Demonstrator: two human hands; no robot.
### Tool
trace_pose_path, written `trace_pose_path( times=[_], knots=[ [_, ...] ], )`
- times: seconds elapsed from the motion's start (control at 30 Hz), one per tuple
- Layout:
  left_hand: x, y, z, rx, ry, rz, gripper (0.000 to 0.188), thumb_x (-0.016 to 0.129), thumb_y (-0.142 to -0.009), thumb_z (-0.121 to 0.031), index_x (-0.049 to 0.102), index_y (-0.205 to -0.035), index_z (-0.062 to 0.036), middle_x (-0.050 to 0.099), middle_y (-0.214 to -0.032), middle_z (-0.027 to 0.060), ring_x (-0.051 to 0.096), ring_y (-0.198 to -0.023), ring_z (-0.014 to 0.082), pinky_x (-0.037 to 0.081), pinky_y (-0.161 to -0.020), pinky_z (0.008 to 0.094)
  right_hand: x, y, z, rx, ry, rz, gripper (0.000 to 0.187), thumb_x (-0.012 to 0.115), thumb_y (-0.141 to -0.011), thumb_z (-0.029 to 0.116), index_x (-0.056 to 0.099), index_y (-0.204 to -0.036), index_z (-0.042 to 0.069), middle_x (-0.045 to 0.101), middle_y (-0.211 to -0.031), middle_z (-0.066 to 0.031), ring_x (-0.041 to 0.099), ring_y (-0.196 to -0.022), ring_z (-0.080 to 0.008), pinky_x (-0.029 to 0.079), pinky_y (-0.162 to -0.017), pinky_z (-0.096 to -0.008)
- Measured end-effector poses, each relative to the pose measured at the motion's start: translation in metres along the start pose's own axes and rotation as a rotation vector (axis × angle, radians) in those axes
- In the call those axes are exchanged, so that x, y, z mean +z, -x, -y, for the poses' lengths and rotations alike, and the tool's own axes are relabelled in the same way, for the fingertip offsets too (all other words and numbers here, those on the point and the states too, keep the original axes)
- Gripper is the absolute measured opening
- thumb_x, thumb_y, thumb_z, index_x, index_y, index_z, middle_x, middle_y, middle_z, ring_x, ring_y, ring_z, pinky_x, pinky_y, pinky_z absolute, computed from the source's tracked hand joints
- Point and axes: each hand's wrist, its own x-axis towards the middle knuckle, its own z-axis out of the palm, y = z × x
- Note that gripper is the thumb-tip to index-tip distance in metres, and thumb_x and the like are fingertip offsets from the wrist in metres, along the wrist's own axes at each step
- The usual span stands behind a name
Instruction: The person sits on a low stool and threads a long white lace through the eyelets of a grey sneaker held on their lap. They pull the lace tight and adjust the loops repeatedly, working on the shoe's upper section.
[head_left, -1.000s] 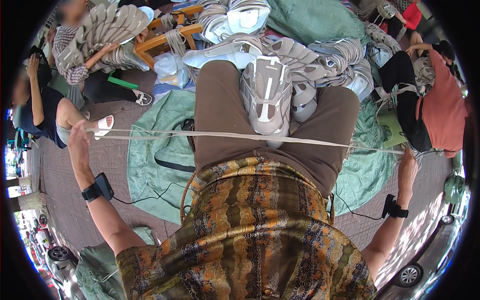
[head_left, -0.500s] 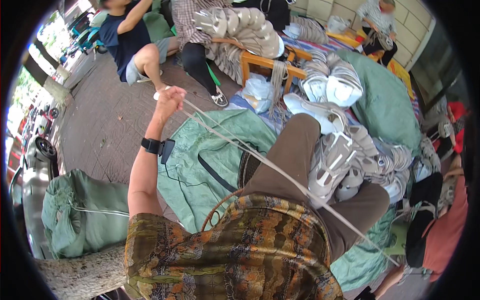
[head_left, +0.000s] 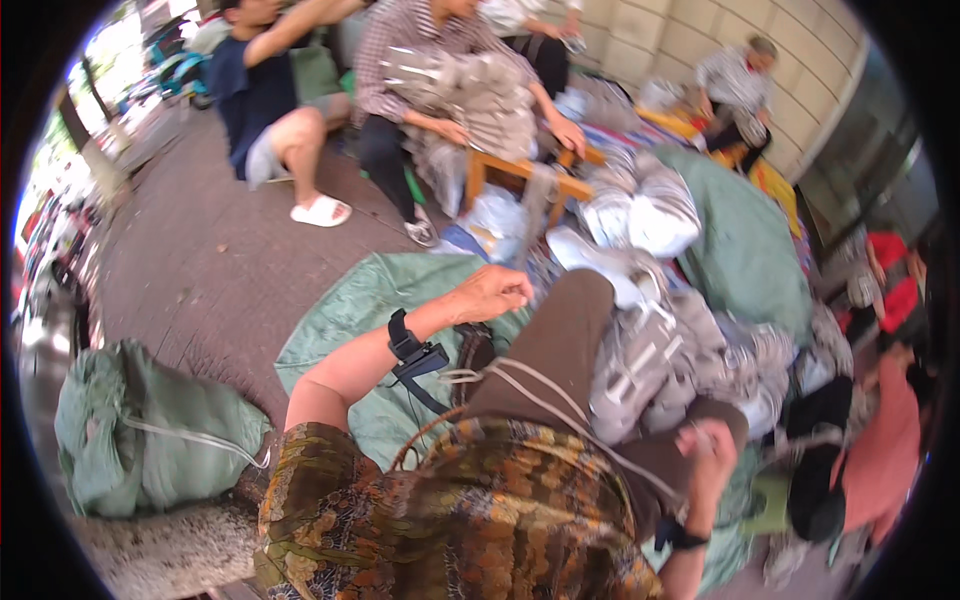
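Observation:
My left hand (head_left: 492, 292) is above the green sheet, left of my raised knee, its fingers curled closed; whether anything is in them I cannot make out. Pale shoelaces (head_left: 545, 385) lie slack across my brown trouser leg (head_left: 550, 345), with loose loops at their left end. They run right toward my right hand (head_left: 708, 460), which is closed over my other thigh and somewhat blurred by motion. Grey and white shoe uppers (head_left: 640, 370) are heaped just beyond my lap, between my knees and to the right.
A green sheet (head_left: 330, 310) spreads on the paving at left, near a stuffed green sack (head_left: 150, 430). Another large green sack (head_left: 745, 240) lies behind the uppers. Several people sit around, one with stacked uppers (head_left: 480, 105) beside a wooden stool (head_left: 520, 175).
My left hand has come down and right from its outstretched position. The laces, stretched taut before, now lie slack on my leg. My right hand has moved up into view over my thigh.

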Motion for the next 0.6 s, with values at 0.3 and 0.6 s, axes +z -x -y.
trace_pose_path(
  times=[0.3, 0.6],
  knots=[
    [0.138, -0.071, -0.033, 0.066, 0.134, 0.211, 0.02, 0.056, -0.085, -0.011, 0.059, -0.102, -0.002, 0.062, -0.082, 0.0042, 0.059, -0.07, 0.01, 0.048, -0.06, 0.0257, 0.094, -0.059, -0.09, 0.183, -0.052, 0.199, 0.007, 0.062, -0.08, -0.001, 0.066, -0.085, 0.002, 0.063, -0.079, -0.0003, 0.053, -0.07, -0.0069, 0.043, -0.058, -0.0227],
    [0.17, -0.126, -0.011, 0.551, -0.396, -0.07, 0.052, 0.065, -0.072, -0.014, 0.048, -0.12, -0.0031, 0.053, -0.119, 0.0189, 0.056, -0.101, 0.0367, 0.044, -0.091, 0.0394, 0.09, -0.063, -0.107, 0.23, -0.086, 0.208, 0.01, 0.059, -0.08, -0.003, 0.067, -0.085, 0.002, 0.061, -0.074, 0.0007, 0.051, -0.062, -0.0068, 0.044, -0.056, -0.0216]
  ],
)
